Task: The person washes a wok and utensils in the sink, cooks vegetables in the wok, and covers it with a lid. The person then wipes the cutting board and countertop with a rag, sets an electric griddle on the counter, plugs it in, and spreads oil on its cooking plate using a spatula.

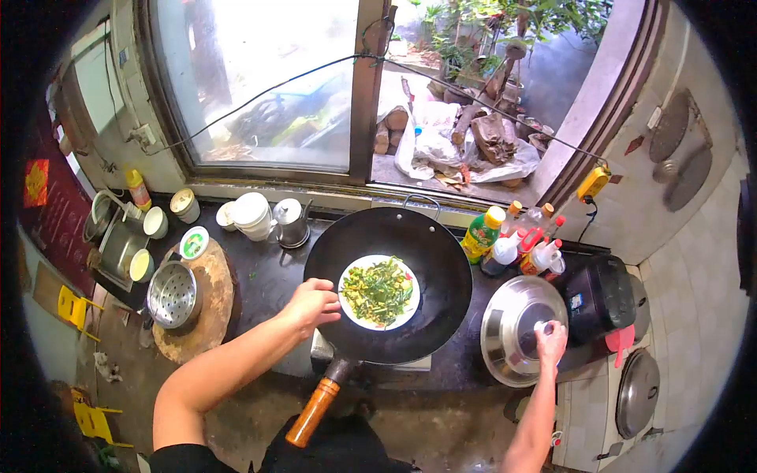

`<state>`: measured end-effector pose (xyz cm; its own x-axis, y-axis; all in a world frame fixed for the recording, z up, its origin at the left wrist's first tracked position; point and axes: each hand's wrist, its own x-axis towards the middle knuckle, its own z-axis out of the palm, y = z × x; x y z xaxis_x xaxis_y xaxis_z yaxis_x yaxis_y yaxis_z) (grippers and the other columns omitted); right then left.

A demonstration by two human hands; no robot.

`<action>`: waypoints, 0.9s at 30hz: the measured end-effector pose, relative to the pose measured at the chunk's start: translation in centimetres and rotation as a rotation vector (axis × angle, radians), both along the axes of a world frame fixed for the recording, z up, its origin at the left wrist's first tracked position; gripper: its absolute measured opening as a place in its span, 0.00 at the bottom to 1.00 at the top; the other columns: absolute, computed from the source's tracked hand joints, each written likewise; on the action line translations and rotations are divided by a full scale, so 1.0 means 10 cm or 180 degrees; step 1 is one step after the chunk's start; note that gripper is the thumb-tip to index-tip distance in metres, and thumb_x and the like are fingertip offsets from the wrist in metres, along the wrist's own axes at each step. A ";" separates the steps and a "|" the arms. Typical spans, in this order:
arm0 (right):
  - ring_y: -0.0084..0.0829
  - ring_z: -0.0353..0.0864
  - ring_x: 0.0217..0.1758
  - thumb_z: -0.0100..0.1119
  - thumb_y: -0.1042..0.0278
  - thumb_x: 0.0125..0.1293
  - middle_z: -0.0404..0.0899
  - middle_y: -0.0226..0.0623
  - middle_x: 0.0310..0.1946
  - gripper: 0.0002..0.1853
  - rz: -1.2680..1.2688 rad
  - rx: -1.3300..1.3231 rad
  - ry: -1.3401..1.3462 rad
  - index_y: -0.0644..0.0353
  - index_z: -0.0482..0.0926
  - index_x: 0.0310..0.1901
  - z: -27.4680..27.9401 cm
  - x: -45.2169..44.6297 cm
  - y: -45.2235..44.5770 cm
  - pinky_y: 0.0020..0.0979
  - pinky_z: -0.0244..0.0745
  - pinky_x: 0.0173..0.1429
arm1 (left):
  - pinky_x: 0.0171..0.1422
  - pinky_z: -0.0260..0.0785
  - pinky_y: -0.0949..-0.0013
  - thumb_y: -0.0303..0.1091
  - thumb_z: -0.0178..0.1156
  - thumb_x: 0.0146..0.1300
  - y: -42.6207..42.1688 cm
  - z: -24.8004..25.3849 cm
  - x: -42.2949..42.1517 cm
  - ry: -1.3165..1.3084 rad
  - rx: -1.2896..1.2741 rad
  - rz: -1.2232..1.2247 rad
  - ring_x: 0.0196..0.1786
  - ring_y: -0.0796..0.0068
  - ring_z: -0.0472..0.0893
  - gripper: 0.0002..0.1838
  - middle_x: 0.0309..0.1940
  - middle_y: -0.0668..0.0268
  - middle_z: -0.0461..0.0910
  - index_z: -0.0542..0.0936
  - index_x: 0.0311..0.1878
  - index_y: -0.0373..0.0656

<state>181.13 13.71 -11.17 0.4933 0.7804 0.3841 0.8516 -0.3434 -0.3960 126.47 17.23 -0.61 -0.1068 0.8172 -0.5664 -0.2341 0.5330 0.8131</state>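
My left hand (314, 306) is at the left rim of a white plate (344, 309), its bent fingers closed at the edge; the exact contact is partly hidden. Chopped green vegetables with yellowish bits (380, 292) fill the plate, which shows inside or just over a black wok (441, 276). The wok's wooden handle (314, 411) points towards my body. On the right, my right hand (550, 343) has its fingers closed around the knob of a shiny round metal lid (505, 331), tilted beside the wok.
Sauce bottles (482, 235) crowd behind the lid, next to a black appliance (599, 299). Left of the wok are a metal kettle (292, 225), a white tub (251, 217) and a perforated steel bowl (174, 294) on a wooden chopping block (214, 315). A window (363, 94) stands behind.
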 end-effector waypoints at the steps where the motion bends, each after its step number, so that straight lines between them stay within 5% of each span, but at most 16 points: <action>1: 0.42 0.77 0.38 0.68 0.61 0.48 0.75 0.41 0.35 0.17 0.0042 0.0200 0.0066 0.59 0.78 0.39 0.25 -0.06 -0.03 0.38 0.72 0.46 | 0.44 0.76 0.63 0.27 0.59 0.57 -0.07 0.10 -0.12 -0.0008 0.0204 0.0021 0.42 0.67 0.79 0.15 0.40 0.61 0.75 0.72 0.48 0.38; 6: 0.30 0.75 0.32 0.68 0.68 0.50 0.74 0.35 0.31 0.13 0.0600 0.1068 0.0236 0.61 0.79 0.37 1.58 -0.66 -0.15 0.30 0.71 0.40 | 0.40 0.73 0.70 0.31 0.62 0.57 -0.34 0.16 -0.71 0.0151 0.1067 0.0531 0.37 0.74 0.80 0.08 0.32 0.66 0.76 0.70 0.32 0.44; 9: 0.27 0.76 0.33 0.70 0.67 0.49 0.77 0.34 0.33 0.15 0.0814 0.1240 0.0553 0.63 0.80 0.37 2.06 -1.20 -0.08 0.27 0.72 0.42 | 0.35 0.73 0.72 0.30 0.60 0.58 -0.34 0.19 -0.75 0.0582 0.1556 0.0263 0.34 0.76 0.80 0.08 0.30 0.65 0.77 0.69 0.31 0.44; 12: 0.35 0.80 0.37 0.71 0.60 0.48 0.80 0.40 0.36 0.19 0.1178 0.1049 0.0248 0.62 0.82 0.39 2.25 -1.85 0.19 0.31 0.75 0.43 | 0.31 0.72 0.72 0.35 0.56 0.66 -0.09 0.01 -0.55 0.0439 0.1855 -0.0360 0.27 0.75 0.80 0.07 0.32 0.63 0.80 0.71 0.36 0.43; 18: 0.45 0.82 0.42 0.63 0.50 0.51 0.81 0.46 0.40 0.24 0.1890 -0.0051 -0.0461 0.61 0.81 0.43 1.99 -3.25 0.63 0.41 0.76 0.48 | 0.33 0.70 0.74 0.34 0.53 0.67 0.17 -0.09 -0.74 0.0603 0.1854 0.0659 0.27 0.77 0.79 0.06 0.31 0.65 0.79 0.71 0.38 0.43; 20: 0.40 0.82 0.41 0.64 0.52 0.46 0.82 0.43 0.38 0.23 0.1957 -0.0217 -0.0357 0.60 0.82 0.40 1.78 -3.54 0.74 0.38 0.75 0.48 | 0.32 0.68 0.75 0.33 0.53 0.66 -0.02 -0.06 -0.97 0.0644 0.1769 0.0761 0.28 0.78 0.79 0.05 0.31 0.65 0.78 0.70 0.38 0.43; 27: 0.51 0.79 0.40 0.64 0.52 0.49 0.79 0.49 0.37 0.21 0.2539 -0.0310 -0.0573 0.62 0.79 0.36 1.33 -3.62 1.03 0.46 0.73 0.46 | 0.31 0.69 0.74 0.27 0.57 0.63 -1.05 -0.55 -1.97 0.1179 0.1934 0.1305 0.25 0.80 0.75 0.07 0.23 0.69 0.71 0.68 0.32 0.41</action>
<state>144.92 23.99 2.12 -0.2862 0.9042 0.3170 0.9019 0.3659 -0.2296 106.72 6.69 -6.12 -0.5568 0.8254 0.0931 0.0256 -0.0949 0.9952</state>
